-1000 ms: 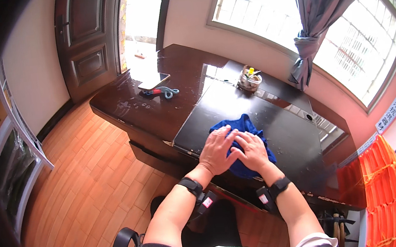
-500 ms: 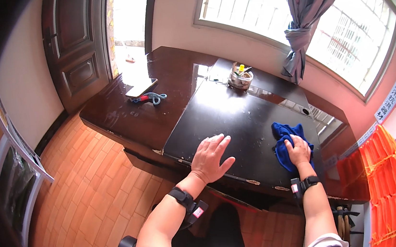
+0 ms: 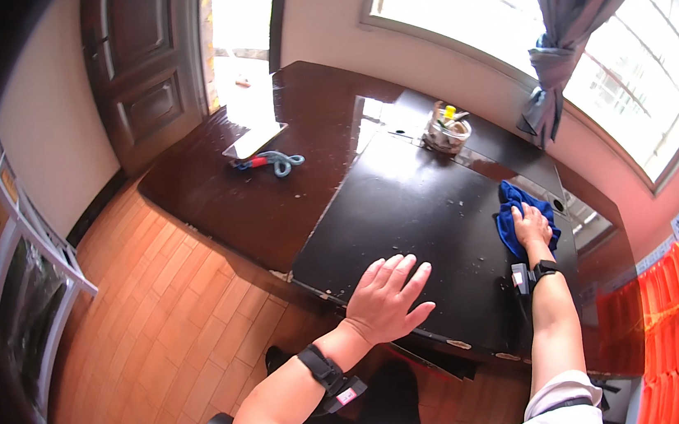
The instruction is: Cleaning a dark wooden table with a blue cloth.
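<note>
My right hand (image 3: 532, 225) presses a crumpled blue cloth (image 3: 510, 231) onto the right side of the black desk panel (image 3: 389, 207), its fingers bent over the fabric. The cloth lies beside a small round hole in the desktop. My left hand (image 3: 388, 300) is over the desk's near edge, palm down with fingers spread, and holds nothing. Whether it touches the surface I cannot tell. Both wrists carry black straps with small boxes. Pale specks and smudges dot the black panel.
A clear jar (image 3: 446, 134) with pens and a yellow-topped item stands at the back. On the left lie a flat pale device (image 3: 256, 140) and a blue cord with a red part (image 3: 280, 163). Orange gear (image 3: 673, 317) hangs at right; a curtain (image 3: 559, 56) hangs behind.
My right hand has pushed the blue cloth farther away across the desk, up beside the round hole. My left hand stays spread near the front edge. The whole view has shifted a little.
</note>
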### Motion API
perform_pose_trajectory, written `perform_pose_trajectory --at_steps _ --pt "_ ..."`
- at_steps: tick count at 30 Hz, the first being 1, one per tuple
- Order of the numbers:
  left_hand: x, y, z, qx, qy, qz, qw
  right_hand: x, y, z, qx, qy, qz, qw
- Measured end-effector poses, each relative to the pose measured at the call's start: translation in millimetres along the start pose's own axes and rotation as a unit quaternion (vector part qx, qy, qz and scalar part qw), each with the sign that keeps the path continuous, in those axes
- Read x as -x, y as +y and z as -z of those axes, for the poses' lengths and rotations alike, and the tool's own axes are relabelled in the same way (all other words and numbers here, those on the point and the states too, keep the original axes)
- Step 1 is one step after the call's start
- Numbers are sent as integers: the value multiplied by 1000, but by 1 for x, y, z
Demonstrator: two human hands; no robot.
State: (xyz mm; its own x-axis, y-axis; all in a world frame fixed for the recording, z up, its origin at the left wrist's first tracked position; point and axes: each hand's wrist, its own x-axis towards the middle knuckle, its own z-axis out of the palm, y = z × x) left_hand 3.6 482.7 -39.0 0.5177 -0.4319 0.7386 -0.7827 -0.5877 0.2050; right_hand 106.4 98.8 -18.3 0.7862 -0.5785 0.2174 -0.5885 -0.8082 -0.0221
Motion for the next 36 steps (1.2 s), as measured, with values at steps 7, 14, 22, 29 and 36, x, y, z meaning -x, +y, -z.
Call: perform_pose_trajectory --at_steps 7,14,22,29,36 --pt "3 0 -7 -6 31 -1 1000 43 -40 -9 -7 37 198 979" --pt "8 -5 -6 15 67 26 997 187 -98 25 -139 51 489 859" --pt "7 -8 -14 69 84 68 992 231 -69 58 -144 -1 556 818" --pt "7 -2 -12 63 59 50 995 169 -99 33 -177 39 488 854" --pt "7 -2 -10 73 67 43 994 115 -155 10 -84 13 331 940"
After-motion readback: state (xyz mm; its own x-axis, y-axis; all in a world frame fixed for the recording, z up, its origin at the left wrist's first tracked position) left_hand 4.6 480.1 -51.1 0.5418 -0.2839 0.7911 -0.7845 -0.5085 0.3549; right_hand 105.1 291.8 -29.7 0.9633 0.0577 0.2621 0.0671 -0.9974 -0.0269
